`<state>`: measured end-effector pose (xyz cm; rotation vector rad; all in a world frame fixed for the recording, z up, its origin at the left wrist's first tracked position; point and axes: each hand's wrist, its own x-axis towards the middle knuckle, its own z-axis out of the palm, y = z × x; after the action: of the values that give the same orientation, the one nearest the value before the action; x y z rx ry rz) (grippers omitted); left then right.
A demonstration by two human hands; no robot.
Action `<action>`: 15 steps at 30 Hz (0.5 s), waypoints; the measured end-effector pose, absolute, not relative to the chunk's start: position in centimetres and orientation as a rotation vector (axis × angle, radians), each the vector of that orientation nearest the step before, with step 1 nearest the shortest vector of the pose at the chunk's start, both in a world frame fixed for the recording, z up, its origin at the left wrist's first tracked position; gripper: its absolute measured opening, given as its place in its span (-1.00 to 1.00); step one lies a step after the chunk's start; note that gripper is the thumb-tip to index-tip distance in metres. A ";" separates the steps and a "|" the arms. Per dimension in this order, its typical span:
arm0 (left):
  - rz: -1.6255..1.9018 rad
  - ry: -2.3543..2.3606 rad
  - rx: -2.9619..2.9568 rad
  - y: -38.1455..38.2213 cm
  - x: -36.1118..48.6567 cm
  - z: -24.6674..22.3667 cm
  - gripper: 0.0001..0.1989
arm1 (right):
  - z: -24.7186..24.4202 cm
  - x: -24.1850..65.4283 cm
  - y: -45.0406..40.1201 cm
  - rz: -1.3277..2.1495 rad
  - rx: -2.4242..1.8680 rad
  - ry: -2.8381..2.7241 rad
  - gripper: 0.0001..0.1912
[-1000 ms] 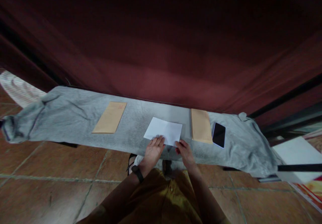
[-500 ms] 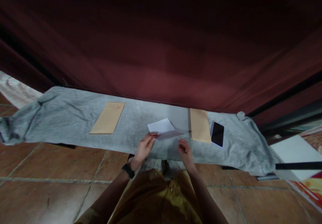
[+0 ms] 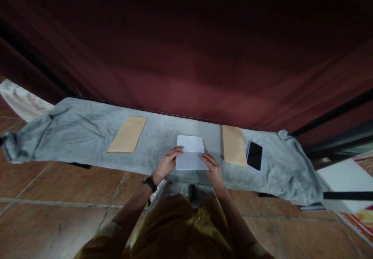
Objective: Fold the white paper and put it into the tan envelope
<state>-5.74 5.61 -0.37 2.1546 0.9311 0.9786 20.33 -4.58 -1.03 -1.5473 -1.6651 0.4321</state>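
Observation:
A white sheet of paper (image 3: 190, 144) with a crease across its middle is held over the grey cloth in front of me. My left hand (image 3: 169, 161) grips its left edge at the crease, thumb and fingers closed on it. On the opposite edge, my right hand (image 3: 212, 167) pinches the paper at about the same height. The lower half of the sheet looks greyer than the upper half. A dark watch (image 3: 150, 184) is on my left wrist.
Brown envelopes lie on both sides: one (image 3: 128, 134) to the left, a stack (image 3: 234, 145) to the right. Beside the stack rests a phone (image 3: 254, 156). Grey cloth (image 3: 84, 131) covers the narrow table, and a dark red curtain (image 3: 186, 84) hangs behind it.
The paper has turned from a slanted, partly folded position to lie square and opened before me. My right hand, earlier apart from it, now holds its right edge.

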 end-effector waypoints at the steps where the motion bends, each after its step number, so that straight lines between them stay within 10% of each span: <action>1: 0.982 0.921 2.175 5.8 -5.9 -0.6 -0.62 | -1.0 20.3 -4.5 0.424 -1.544 -1.683 -0.20; 15: 0.939 1.309 2.030 3.7 -7.2 -1.0 -0.80 | -0.6 19.9 -2.9 0.337 -1.687 -1.798 -0.55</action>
<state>-7.22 3.74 -0.96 2.0297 1.3089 0.9386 19.94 -2.89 -0.60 -1.6872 -1.7978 0.3369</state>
